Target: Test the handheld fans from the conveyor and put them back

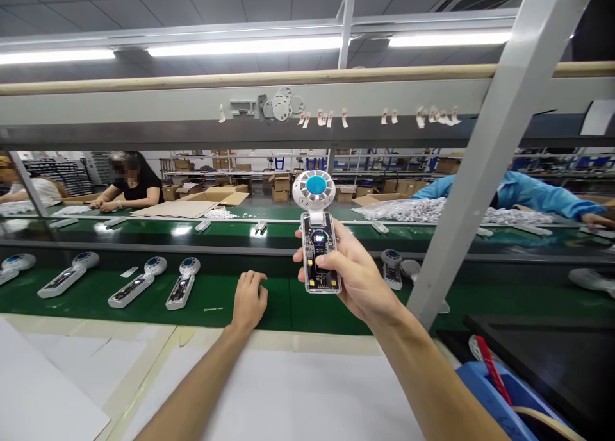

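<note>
Held upright in front of me is a white handheld fan (pixel 316 191) with a round slotted head and a blue centre. Its handle has an uncovered circuit board (pixel 312 236), a small lit display and yellow parts. My right hand (pixel 358 268) wraps around the handle from the right, with the thumb pressed on the board's front. Low on the green conveyor belt (pixel 283 293) rests my left hand (pixel 248 300), its fingers loosely bent and nothing visible in them. Left of it lies another such fan (pixel 183 282), head pointing away.
More fans (pixel 137 281) lie along the belt on both sides. A slanted metal post (pixel 480 152) rises at right, near a blue bin (pixel 504 396) with a red-handled tool. White sheets (pixel 298 390) cover the near bench. Across the line, people sit beside piles of white parts (pixel 408 209).
</note>
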A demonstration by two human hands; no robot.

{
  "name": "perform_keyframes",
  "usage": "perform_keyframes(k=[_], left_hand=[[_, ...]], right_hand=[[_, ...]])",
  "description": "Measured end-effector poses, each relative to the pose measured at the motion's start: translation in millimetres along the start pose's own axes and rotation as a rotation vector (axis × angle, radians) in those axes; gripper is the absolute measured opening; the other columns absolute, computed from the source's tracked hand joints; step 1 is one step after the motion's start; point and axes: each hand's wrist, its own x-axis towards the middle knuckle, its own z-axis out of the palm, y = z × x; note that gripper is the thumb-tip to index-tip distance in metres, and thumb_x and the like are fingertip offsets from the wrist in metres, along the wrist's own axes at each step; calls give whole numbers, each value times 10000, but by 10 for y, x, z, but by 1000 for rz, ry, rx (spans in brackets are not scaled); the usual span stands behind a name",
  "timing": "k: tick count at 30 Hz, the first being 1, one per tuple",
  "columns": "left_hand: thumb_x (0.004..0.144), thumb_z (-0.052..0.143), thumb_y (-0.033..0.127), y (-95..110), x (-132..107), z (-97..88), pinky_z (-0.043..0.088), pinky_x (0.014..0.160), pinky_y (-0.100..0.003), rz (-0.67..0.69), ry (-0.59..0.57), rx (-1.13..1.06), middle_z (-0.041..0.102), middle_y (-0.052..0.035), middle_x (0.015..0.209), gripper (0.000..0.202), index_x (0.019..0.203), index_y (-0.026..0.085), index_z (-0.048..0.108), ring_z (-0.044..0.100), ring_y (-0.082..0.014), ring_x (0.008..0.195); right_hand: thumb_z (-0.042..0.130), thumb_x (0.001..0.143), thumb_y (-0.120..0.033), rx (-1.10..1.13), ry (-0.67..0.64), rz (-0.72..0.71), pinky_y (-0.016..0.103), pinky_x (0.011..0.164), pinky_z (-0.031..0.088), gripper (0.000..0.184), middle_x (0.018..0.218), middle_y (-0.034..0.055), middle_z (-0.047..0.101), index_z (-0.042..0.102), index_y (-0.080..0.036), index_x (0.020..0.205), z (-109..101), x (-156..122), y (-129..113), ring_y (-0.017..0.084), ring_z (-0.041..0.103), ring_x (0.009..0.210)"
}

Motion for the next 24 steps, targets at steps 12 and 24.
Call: perform_keyframes(k=[12,24], left_hand=[[852,464,24,-26,0,7,481,823,-371,-22,33,-36,619,-56,919,218,924,199,572,546,-231,914],[866,454,32,-29,1,7,466,814,-367,-44,37,-72,611,-53,909,207,916,198,568,529,-229,905]], right_hand=[[626,811,-172,-47,-33,-31,276,631,563,761,903,10,700,268,-240,1480,-4,-35,-21,157,690,695],[681,807,-234,-58,23,-148,292,605,570,708,948,9,684,324,-263,1417,38,-78,-35,165,690,704]])
